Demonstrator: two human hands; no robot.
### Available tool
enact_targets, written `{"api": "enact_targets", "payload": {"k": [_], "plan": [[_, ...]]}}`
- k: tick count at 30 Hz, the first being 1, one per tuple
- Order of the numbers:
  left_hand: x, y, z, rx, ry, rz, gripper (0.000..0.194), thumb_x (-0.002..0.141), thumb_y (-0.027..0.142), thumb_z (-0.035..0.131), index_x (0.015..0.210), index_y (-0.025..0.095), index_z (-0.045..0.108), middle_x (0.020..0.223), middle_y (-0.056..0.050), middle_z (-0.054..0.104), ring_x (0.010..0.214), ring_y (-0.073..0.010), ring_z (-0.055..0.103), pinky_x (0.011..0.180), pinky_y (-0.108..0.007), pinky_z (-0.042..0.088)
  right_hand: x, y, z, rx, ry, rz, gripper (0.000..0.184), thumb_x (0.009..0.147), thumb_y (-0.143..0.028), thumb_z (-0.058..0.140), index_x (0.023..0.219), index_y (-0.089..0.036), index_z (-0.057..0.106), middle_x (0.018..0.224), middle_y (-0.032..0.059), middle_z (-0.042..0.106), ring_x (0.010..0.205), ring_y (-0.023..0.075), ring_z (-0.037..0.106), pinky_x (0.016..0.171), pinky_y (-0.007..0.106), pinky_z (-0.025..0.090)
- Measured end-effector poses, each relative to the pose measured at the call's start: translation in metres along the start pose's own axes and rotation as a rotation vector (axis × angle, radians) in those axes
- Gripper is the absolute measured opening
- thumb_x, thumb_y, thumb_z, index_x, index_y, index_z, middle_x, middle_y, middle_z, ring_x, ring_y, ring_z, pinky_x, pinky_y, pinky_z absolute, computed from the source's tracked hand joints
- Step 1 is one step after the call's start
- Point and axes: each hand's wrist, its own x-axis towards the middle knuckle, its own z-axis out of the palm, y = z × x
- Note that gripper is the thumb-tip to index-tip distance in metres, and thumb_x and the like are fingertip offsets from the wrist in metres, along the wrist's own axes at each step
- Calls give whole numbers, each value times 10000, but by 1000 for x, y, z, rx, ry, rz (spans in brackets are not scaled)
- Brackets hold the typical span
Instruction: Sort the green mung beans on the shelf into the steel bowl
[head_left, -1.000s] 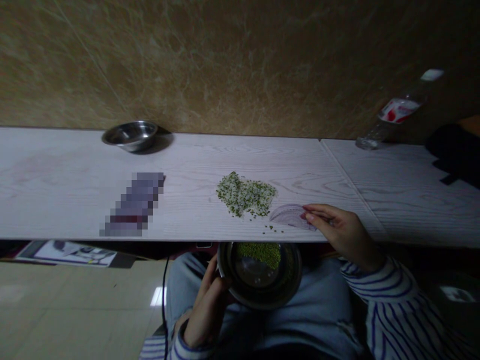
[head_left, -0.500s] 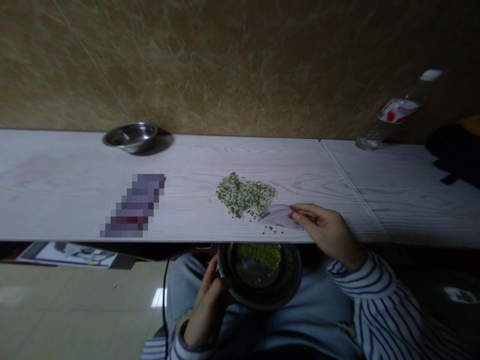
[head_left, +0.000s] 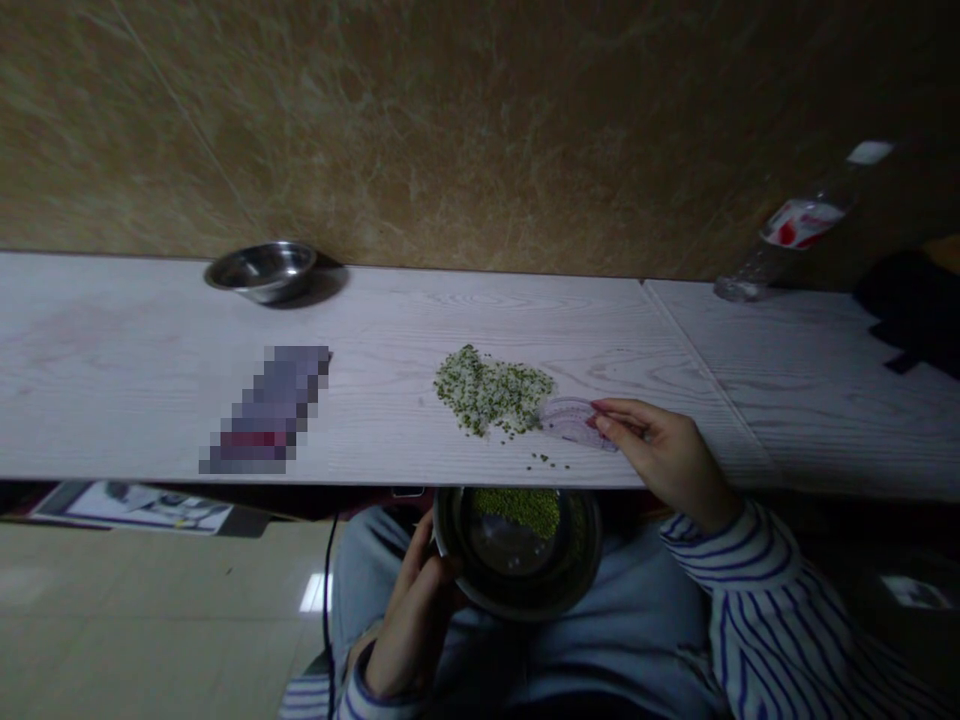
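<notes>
Nudged the protractor [head_left: 568, 420] rightward by the grain pile [head_left: 487, 392] on the table [head_left: 382, 400], pinching one end in the right hand [head_left: 671, 450]; likely light, stiff, slick, best gripped there; holding a bowl [head_left: 517, 598] in the left hand [head_left: 414, 612].

The right grip [head_left: 670, 450] pinches a clear protractor [head_left: 568, 420].

Dim light — shadow beside the far steel bowl [head_left: 261, 274], white glare on the floor [head_left: 180, 620].
</notes>
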Motion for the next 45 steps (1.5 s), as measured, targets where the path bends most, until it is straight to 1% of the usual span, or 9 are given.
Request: {"api": "enact_targets", "payload": {"k": [5, 12, 17, 21, 24, 29, 34, 39, 45], "plan": [[0, 0, -2, -48, -13, 8, 700, 726, 195, 712, 1407, 223, 552, 1143, -110, 742, 1162, -342, 622, 839, -399, 551, -1, -2, 6, -24, -21, -7, 255, 781, -337, 694, 943, -168, 795, 913, 108, 811, 857, 260, 771, 821, 381, 633], [0, 1, -2, -43, 14, -2, 701, 711, 201, 724, 1395, 232, 571, 1144, -106, 751, 1110, -327, 653, 811, -385, 566, -1, -3, 6, -26, -23, -9, 254, 777, -341, 699, 940, -172, 796, 902, 105, 812, 866, 261, 770, 829, 379, 627], [-1, 0, -2, -50, 23, 6, 765, 693, 213, 744, 1434, 243, 554, 1164, -99, 752, 1123, -332, 655, 835, -397, 569, 1, -2, 10, -12, -28, -11, 269, 778, -343, 687, 948, -164, 792, 914, 114, 809, 869, 263, 770, 821, 384, 629], [-1, 0, -3, -67, 3, 3, 700, 720, 195, 722, 1402, 246, 570, 1144, -88, 762, 1148, -318, 646, 843, -376, 562, 4, -1, 10, -12, -3, -9, 279, 773, -348, 685, 950, -161, 792, 915, 120, 808, 864, 271, 769, 815, 400, 629], [-1, 1, -4, -61, 18, 2, 657, 726, 190, 714, 1368, 251, 590, 1135, -85, 760, 1154, -320, 640, 835, -377, 562, 4, -1, 9, -9, -3, -9, 279, 776, -355, 692, 955, -165, 792, 913, 117, 808, 864, 269, 768, 811, 398, 629], [0, 3, -4, -44, 20, -15, 703, 714, 193, 707, 1399, 250, 559, 1175, -99, 741, 1126, -324, 644, 814, -384, 566, 6, -1, 14, 6, -11, -25, 287, 782, -373, 700, 956, -163, 792, 927, 120, 807, 899, 276, 767, 866, 422, 618], [-1, 4, -5, -39, 26, -4, 682, 724, 176, 685, 1391, 245, 565, 1164, -80, 745, 1058, -292, 664, 826, -372, 556, 7, -4, 18, 6, -38, -39, 298, 798, -410, 710, 949, -167, 793, 928, 119, 808, 881, 275, 769, 840, 422, 629], [0, 4, -7, -45, 33, -14, 782, 721, 193, 699, 1473, 279, 504, 1195, -78, 739, 1083, -299, 654, 825, -375, 553, 9, -7, 17, 19, -49, -40, 306, 803, -430, 732, 957, -174, 795, 931, 112, 809, 887, 268, 770, 857, 416, 629], [1, 4, -8, -34, 25, -12, 761, 731, 185, 687, 1467, 242, 501, 1206, -95, 734, 1043, -292, 659, 807, -369, 558, 13, -7, 22, 24, -64, -54, 294, 813, -412, 717, 966, -174, 798, 942, 113, 808, 897, 266, 768, 872, 421, 624]]}}
